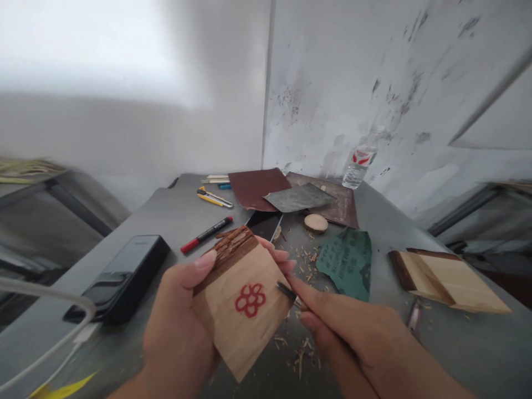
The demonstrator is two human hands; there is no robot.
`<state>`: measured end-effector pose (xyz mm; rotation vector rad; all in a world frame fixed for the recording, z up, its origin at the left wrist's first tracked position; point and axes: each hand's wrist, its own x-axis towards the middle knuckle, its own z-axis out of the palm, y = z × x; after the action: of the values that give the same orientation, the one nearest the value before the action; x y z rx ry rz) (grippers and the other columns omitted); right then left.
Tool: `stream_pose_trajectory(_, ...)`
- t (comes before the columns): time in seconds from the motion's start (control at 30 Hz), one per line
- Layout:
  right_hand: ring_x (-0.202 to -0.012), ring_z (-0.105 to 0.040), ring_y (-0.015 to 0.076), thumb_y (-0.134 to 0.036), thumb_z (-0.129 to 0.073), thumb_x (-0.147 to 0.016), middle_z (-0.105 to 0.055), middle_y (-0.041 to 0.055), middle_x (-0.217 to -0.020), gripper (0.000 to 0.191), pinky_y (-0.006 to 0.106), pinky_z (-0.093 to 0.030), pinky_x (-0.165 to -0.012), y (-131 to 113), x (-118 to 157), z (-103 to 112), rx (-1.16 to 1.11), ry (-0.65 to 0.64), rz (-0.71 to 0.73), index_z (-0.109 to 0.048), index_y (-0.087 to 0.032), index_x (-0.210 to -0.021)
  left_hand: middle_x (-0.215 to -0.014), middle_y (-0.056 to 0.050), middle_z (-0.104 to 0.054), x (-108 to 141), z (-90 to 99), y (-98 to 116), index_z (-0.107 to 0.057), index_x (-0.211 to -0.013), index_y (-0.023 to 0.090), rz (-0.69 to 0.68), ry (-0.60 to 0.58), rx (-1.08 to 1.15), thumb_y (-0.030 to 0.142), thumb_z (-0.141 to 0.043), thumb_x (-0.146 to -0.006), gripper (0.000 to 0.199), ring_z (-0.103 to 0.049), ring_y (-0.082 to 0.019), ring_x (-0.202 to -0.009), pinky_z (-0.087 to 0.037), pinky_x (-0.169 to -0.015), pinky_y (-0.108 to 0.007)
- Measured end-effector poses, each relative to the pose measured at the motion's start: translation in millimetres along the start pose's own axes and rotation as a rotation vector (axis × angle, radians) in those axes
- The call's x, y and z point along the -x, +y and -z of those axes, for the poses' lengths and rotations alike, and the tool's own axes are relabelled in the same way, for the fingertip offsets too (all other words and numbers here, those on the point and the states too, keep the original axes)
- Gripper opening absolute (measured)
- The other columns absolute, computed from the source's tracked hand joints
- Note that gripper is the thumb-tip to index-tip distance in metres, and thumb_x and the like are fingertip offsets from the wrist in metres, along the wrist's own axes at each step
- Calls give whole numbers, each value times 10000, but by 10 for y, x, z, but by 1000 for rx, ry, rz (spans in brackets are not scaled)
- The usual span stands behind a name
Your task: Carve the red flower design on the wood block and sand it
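A wooden board [245,346] with a strip of rough bark along one edge is tilted in my left hand [178,316]. The thumb lies over the bark side, and fingers show behind the far edge. Red marker lines form a flower [250,300] on its pale face. My right hand [349,321] is closed around a carving chisel [290,290], whose handle is mostly hidden. The chisel's metal tip is at the board's right side, near the flower; whether it touches the wood I cannot tell.
Wood shavings [305,354] litter the grey table. Around lie a red marker [206,234], yellow utility knife [215,198], sandpaper sheets [260,188], a torn green piece [347,260], a round wood slice [316,223], more bark-edged wood [453,280], a cabled black device [124,277] and a water bottle [359,160].
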<state>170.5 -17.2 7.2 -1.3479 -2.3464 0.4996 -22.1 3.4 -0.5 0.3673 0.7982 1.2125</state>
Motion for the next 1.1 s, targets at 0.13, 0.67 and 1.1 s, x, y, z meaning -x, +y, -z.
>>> stream_pose_trajectory(0.13, -798, -777, 238, -240, -440, -1013, -808, 39, -919, 359, 291, -634, -684, 0, 26, -47, 25, 74, 11, -672, -312, -1277, -1166, -210, -767, -15, 55, -63, -727, -1081, 139, 63, -8, -22, 436, -612, -734, 471, -681, -485, -1073, -544, -885, -681)
stream_pose_trajectory(0.67, -962, -769, 212, -241, -523, -1004, -795, 1, -1131, 323, 291, -633, -770, 165, 5, 202, -16, 18, 28, -686, -326, -1269, -902, -197, -820, -104, -55, 25, -797, -876, 104, 39, 12, -135, 408, -567, -791, 391, -760, -336, -832, -606, -728, -414)
stream_pose_trajectory(1.1, -613, -730, 179, -170, -521, -975, -786, 15, -779, 257, 247, -518, -545, 279, -13, 12, 138, -278, 73, -762, -246, -932, -803, -145, -805, -360, 90, -126, -796, -822, 139, 275, 75, -547, 514, -653, -796, 402, -721, -259, -649, -566, -599, -349)
